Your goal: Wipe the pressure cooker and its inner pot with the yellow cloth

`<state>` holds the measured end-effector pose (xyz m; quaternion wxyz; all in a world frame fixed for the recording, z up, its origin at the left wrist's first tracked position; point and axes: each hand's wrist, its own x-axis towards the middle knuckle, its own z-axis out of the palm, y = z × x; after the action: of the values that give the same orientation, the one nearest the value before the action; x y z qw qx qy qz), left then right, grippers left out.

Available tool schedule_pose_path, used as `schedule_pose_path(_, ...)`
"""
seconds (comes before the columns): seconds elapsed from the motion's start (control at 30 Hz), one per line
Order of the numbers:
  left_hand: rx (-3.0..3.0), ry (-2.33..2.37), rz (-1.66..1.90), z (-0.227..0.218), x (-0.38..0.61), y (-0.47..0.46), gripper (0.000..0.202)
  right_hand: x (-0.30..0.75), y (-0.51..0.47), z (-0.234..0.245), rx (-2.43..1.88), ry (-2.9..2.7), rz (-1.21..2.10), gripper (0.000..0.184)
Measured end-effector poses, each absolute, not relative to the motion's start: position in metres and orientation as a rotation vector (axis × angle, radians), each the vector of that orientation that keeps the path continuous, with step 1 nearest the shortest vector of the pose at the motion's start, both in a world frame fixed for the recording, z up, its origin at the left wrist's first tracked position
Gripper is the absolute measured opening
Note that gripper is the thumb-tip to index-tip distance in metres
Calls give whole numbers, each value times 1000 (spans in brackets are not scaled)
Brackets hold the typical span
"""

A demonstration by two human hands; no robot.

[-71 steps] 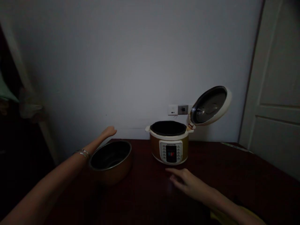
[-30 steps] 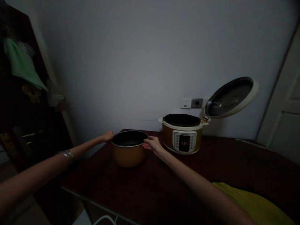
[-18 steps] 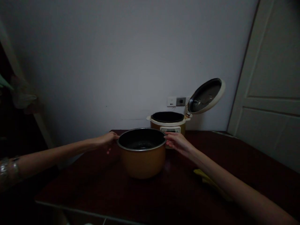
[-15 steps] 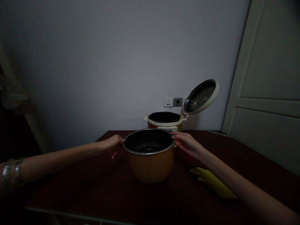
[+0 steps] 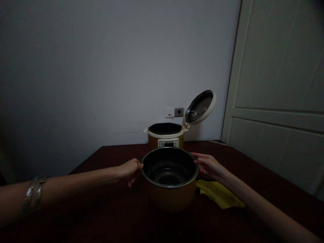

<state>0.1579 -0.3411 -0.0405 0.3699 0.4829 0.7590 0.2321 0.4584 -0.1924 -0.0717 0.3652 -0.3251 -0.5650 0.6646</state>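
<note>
An orange-brown inner pot (image 5: 172, 199) with a dark interior and a shiny rim is in front of me. My left hand (image 5: 129, 169) pinches its rim on the left side. On the opposite side, my right hand (image 5: 207, 165) grips the rim with its fingers. Whether the pot's base touches the table is too dark to tell. Behind it stands the rice cooker (image 5: 165, 136), its lid (image 5: 201, 107) raised and tilted to the right. Part of the cooker's front panel is hidden by the pot.
A yellow cloth (image 5: 220, 194) lies on the dark red table (image 5: 121, 155), beside the pot and partly under my right forearm. Wall sockets (image 5: 174, 112) are behind the cooker. A pale door (image 5: 275, 101) stands at the right.
The view has turned right. The pot, held in both hands, is lower and nearer to me, and its mouth tips more towards me. More of the cooker's panel shows.
</note>
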Motion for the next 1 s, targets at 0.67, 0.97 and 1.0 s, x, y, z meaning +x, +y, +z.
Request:
schedule_pose_path(0.67,1259,1850,533,-45,174,-344,38,477,-184,-90,-840,-1486,1753,60)
schedule_pose_path(0.97,1262,1854,516,-50,171,-343,36,476,-191,-86,-848,-1471,1764,62)
schedule_pose_path(1.0,1261,1858,514,-51,171,-343,38,476,-192,-86,-850,-1470,1765,62)
